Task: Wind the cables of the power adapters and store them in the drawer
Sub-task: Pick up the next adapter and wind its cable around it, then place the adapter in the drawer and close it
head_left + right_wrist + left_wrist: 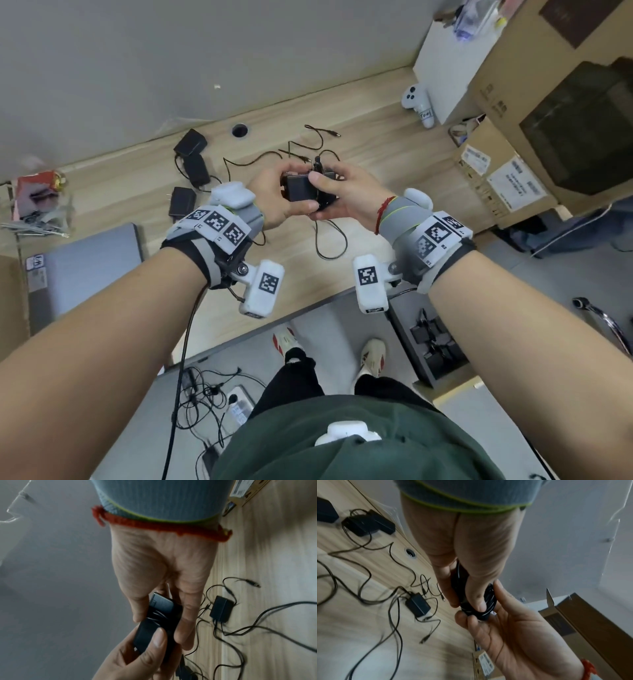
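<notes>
- both hands meet above the wooden desk [359, 164]: the left hand [277, 198] and right hand [337, 195] curl round one black power adapter [301, 192], cable turns wrapped over it, a loose loop [330, 240] hanging to the desk.
- three more adapters [191, 164] lie left of the hands near the wall, their cables tangled; another adapter [418, 606] lies under the hands.
- a cable hole [239, 130] sits by the wall.
- cardboard boxes [496, 178] crowd the desk's right end; a white controller [419, 99] lies beside them.
- an open drawer [431, 342] with black items stands below the right forearm, past the desk's near edge.
</notes>
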A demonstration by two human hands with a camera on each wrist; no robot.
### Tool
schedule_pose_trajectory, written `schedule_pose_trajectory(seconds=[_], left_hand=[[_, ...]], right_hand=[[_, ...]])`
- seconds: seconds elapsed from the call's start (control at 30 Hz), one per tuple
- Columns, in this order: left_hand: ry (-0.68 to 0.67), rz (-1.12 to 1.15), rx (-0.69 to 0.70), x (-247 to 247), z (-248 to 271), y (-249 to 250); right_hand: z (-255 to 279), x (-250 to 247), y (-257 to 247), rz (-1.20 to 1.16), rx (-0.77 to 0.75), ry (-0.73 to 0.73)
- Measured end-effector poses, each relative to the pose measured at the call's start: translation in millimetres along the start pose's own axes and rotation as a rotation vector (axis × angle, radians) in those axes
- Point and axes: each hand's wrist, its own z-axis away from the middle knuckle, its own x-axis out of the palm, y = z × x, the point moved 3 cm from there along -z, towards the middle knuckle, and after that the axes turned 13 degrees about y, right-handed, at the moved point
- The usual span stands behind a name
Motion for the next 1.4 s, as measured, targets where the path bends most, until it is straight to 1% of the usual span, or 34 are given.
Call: schedule_pose_trajectory(seconds=[0.03,0.1,0.17,0.2,0.3,0.37,0.43,0.47,0.53,0.57,0.6,0.7,0.8,0.87,0.93,1.0,1.07,1.17,1.23,1.4], left_hand=[[-0.019,-0.009,0.0,22,5,6],[-0.044,-0.002,-0.003,51,12,12],[-0.061,-0.005,-0.014,72,17,16],[-0.083,-0.019,-0.021,90,22,20],[-0.143,-0.097,-0.027,158,38,37],[-0.172,-0.09,-0.044,185,47,39],[-0.225,-0.081,-0.073,229,56,42],[-0.247,-0.087,-0.095,238,59,41],[-0.305,-0.086,-0.157,274,68,34],[-0.311,-0.099,-0.17,283,72,29],[-0.333,-0.118,-0.174,294,79,22],[-0.459,-0.197,-0.177,342,94,-15],[-0.562,-0.325,-0.127,367,111,-52],[-0.607,-0.402,-0.14,390,116,-89],[-0.642,-0.434,-0.175,404,120,-111],[-0.635,-0.431,-0.2,415,118,-127],[-0.618,-0.432,-0.25,430,117,-154],[-0.613,-0.448,-0.311,448,115,-186],[-0.611,-0.444,-0.334,453,112,-196],[-0.594,-0.432,-0.398,467,106,-226]], right_hand=[[6,-23,7,-0.007,0.013,0.034],[15,-56,15,-0.033,0.036,0.087],[24,-80,22,-0.029,0.048,0.115],[31,-99,28,-0.012,0.054,0.124],[47,-163,56,0.048,0.086,0.15],[54,-188,72,0.068,0.107,0.18],[61,-229,92,0.066,0.131,0.235],[61,-240,101,0.081,0.136,0.259],[63,-275,125,0.111,0.168,0.307],[62,-285,138,0.128,0.184,0.324],[63,-295,152,0.156,0.216,0.339],[55,-329,210,0.224,0.334,0.371],[50,-339,258,0.322,0.43,0.362],[36,-343,297,0.425,0.484,0.375],[23,-348,326,0.496,0.493,0.408],[11,-350,345,0.587,0.468,0.43],[-3,-349,370,0.675,0.455,0.452],[-22,-347,397,0.743,0.428,0.475],[-31,-344,404,0.786,0.387,0.46],[-53,-333,425,0.847,0.343,0.409]])
